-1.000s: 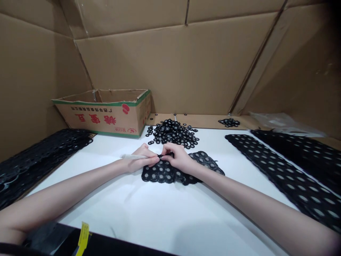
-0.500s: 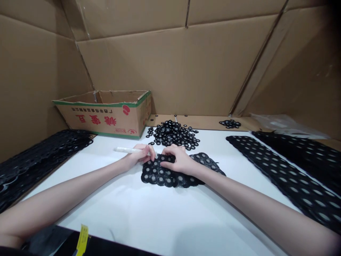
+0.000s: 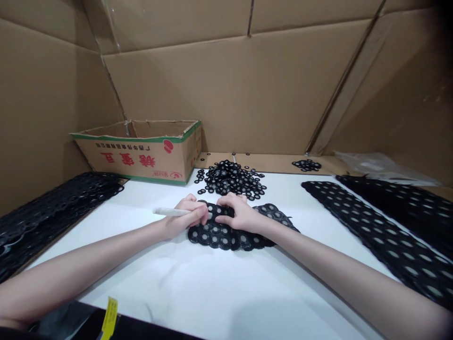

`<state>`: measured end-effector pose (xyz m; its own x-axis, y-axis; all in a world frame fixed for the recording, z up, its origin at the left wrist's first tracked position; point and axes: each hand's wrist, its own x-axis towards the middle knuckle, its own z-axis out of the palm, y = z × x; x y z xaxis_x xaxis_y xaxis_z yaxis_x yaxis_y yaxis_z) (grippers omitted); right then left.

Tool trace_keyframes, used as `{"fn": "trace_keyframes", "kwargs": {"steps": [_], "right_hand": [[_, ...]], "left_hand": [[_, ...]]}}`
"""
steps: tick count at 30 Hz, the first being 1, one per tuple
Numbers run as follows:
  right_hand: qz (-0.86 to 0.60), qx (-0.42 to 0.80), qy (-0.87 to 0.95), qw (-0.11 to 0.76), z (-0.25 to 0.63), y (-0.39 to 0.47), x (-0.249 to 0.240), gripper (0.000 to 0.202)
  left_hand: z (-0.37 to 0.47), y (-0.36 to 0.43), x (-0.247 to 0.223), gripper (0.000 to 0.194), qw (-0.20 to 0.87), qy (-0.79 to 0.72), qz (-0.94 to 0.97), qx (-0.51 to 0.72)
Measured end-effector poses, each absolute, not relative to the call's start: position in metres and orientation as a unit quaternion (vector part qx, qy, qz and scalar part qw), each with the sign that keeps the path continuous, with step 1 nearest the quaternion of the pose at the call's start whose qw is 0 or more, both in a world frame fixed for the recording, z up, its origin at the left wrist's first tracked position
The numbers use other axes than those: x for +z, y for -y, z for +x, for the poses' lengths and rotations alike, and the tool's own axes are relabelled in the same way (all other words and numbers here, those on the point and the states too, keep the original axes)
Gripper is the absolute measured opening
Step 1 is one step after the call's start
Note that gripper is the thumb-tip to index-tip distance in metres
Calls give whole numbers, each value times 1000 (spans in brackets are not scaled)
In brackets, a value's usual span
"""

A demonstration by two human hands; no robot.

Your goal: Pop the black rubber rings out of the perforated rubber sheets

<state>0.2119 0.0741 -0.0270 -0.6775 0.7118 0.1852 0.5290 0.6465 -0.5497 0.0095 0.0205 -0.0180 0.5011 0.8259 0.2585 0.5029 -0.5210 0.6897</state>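
Left hand pinches a white pen, front end over the black lace just beside that grip; right hand has thumb and forefinger spread on it. Looks mid pen-work imo, next move needs flat lace.

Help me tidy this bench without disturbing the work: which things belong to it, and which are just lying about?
Probably in the job:
white pen-like tool, in the left hand
black ring-patterned panel, under the right hand
black rings, heaped beyond

Apparently lying about:
printed cardboard box
clear plastic film
yellow label
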Motion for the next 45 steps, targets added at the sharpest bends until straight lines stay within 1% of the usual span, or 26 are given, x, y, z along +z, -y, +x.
{"fn": "trace_keyframes", "kwargs": {"steps": [5,12,19,21,30,37,41,45], "right_hand": [[-365,229,883,189,211,-73,-26,16],[-350,227,887,198,212,-74,-27,16],[-370,233,882,175,209,-71,-22,14],[-366,228,885,175,209,-70,-21,13],[-364,230,887,165,207,-68,-19,11],[-368,233,886,162,208,-69,-20,11],[-365,230,887,165,208,-70,-22,12],[-374,228,885,161,208,-69,-21,12]], "left_hand": [[10,-22,-18,50,311,-399,812,291],[9,-20,-18,50,334,-392,786,341],[15,-19,-13,46,317,-409,807,284],[17,-17,-9,46,340,-414,798,276],[17,-18,4,45,511,-400,718,251],[14,-21,4,49,548,-414,692,222],[11,-24,6,51,569,-388,700,186],[12,-28,7,50,617,-358,679,176]]}}
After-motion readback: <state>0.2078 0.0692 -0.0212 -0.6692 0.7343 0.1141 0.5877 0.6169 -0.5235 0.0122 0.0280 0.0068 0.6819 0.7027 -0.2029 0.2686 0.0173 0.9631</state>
